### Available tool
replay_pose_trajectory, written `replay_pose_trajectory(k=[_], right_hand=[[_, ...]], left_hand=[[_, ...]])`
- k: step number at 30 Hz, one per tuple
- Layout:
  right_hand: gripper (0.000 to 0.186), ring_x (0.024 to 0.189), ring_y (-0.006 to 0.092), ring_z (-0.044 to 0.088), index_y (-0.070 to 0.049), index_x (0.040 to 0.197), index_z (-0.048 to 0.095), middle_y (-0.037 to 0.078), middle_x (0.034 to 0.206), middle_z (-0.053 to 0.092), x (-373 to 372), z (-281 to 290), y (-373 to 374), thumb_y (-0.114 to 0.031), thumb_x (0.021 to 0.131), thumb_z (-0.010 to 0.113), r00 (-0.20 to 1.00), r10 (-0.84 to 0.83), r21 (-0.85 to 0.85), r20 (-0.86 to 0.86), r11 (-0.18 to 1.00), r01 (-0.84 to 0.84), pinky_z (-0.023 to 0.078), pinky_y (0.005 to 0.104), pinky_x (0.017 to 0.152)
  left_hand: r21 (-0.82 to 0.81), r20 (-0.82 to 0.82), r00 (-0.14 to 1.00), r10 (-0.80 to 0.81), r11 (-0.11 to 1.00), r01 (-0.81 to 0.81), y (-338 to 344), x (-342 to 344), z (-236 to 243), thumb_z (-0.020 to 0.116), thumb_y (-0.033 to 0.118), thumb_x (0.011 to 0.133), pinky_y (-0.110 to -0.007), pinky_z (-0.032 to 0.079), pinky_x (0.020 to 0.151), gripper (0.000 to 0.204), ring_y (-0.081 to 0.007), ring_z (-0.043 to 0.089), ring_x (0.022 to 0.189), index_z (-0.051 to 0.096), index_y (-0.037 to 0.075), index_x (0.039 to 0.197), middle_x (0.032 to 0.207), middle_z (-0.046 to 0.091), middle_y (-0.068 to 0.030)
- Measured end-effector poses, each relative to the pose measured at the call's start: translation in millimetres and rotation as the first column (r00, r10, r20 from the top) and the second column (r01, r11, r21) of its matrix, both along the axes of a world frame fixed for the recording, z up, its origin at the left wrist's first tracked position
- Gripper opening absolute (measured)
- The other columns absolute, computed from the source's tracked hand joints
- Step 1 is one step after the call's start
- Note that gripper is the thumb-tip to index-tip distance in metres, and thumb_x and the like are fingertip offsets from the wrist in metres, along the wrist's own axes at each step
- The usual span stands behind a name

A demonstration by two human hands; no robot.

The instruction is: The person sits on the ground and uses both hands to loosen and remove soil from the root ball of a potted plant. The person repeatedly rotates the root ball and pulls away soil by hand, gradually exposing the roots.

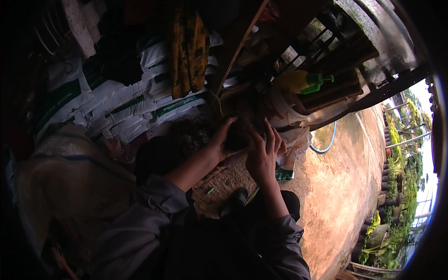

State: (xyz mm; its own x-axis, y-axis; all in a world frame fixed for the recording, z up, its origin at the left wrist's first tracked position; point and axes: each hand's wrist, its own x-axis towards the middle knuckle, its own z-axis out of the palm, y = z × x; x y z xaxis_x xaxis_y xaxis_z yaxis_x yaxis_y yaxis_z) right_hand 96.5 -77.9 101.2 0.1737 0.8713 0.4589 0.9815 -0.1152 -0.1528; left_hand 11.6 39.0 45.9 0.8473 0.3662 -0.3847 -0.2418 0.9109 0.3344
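Between my two hands is a dark, soil-like clump [239,134], dim and rough in outline. My left hand [220,142] curves round its left side, fingers partly hidden behind it. On the other side my right hand [264,154] presses against it with bent fingers, the forefinger raised a little. A thin green leaf [216,105] stands just beyond my left fingers; whether it joins the clump I cannot tell. More dark, loose material [193,130] lies left of my left hand, in shadow.
Stacked white-and-green sacks [126,105] stand at the left, with a stained yellow cloth [187,51] hanging over them. A white bucket [283,108] and a yellow spray bottle [296,82] with green head are beyond my right hand. A blue hose [333,140] curves over the sunlit floor; potted plants [394,186] line the right.
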Motion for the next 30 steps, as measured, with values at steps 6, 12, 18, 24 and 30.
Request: replay_pose_trajectory(k=[6, 12, 18, 24, 30], right_hand=[[0.029, 0.133, 0.0307, 0.030, -0.024, 0.092, 0.067, 0.006, 0.146, 0.035, -4.3, 0.4, 4.1, -0.011, 0.066, 0.064, 1.000, 0.012, 0.085, 0.011, 0.996, -0.013, 0.018, 0.0545, 0.100], [0.038, 0.130, 0.0291, 0.033, -0.034, 0.097, 0.069, 0.003, 0.145, 0.038, -4.3, -7.9, -1.9, -0.012, 0.068, 0.063, 0.984, 0.026, 0.100, 0.176, 0.994, -0.044, 0.015, 0.0494, 0.102], [0.039, 0.133, 0.0288, 0.029, -0.040, 0.101, 0.068, 0.000, 0.145, 0.038, -6.6, -13.1, -4.1, -0.017, 0.069, 0.064, 0.977, 0.005, 0.081, 0.214, 0.996, -0.023, 0.011, 0.0508, 0.103], [0.042, 0.132, 0.0302, 0.029, -0.039, 0.100, 0.069, 0.004, 0.145, 0.037, -22.5, -14.0, -1.5, -0.010, 0.071, 0.060, 0.979, -0.027, 0.019, 0.203, 1.000, 0.023, 0.013, 0.0478, 0.102], [0.041, 0.133, 0.0324, 0.027, -0.037, 0.102, 0.069, 0.009, 0.148, 0.031, -22.9, -17.5, -1.5, -0.009, 0.074, 0.060, 0.977, -0.058, 0.071, 0.207, 0.996, 0.045, 0.012, 0.0464, 0.102]], left_hand=[[0.024, -0.020, 0.997, 0.070, 0.997, -0.070, 4.2, 2.4, -10.3, 0.036, 0.049, 0.094, -0.037, 0.058, 0.071, 0.051, -0.0205, 0.064, 0.095, 0.052, 0.011, 0.124, 0.112, 0.061, -0.0085], [0.002, 0.012, 0.992, 0.129, 0.992, -0.129, 7.7, -2.5, 4.7, 0.039, 0.050, 0.093, -0.036, 0.058, 0.069, 0.050, -0.0191, 0.065, 0.087, 0.056, 0.010, 0.118, 0.106, 0.063, -0.0072], [-0.072, 0.098, 0.983, 0.152, 0.987, -0.145, 12.5, -5.4, -1.3, 0.044, 0.048, 0.091, -0.036, 0.058, 0.067, 0.047, -0.0190, 0.066, 0.081, 0.058, 0.010, 0.114, 0.100, 0.065, -0.0062], [-0.035, 0.031, 0.980, 0.199, 0.980, -0.198, 8.8, -0.1, -4.8, 0.044, 0.048, 0.092, -0.039, 0.057, 0.070, 0.046, -0.0200, 0.065, 0.085, 0.058, 0.010, 0.112, 0.100, 0.065, -0.0067], [-0.072, 0.033, 0.988, 0.148, 0.987, -0.145, 5.0, -3.6, -0.1, 0.046, 0.048, 0.091, -0.037, 0.056, 0.077, 0.045, -0.0202, 0.064, 0.092, 0.058, 0.010, 0.114, 0.104, 0.064, -0.0067]])
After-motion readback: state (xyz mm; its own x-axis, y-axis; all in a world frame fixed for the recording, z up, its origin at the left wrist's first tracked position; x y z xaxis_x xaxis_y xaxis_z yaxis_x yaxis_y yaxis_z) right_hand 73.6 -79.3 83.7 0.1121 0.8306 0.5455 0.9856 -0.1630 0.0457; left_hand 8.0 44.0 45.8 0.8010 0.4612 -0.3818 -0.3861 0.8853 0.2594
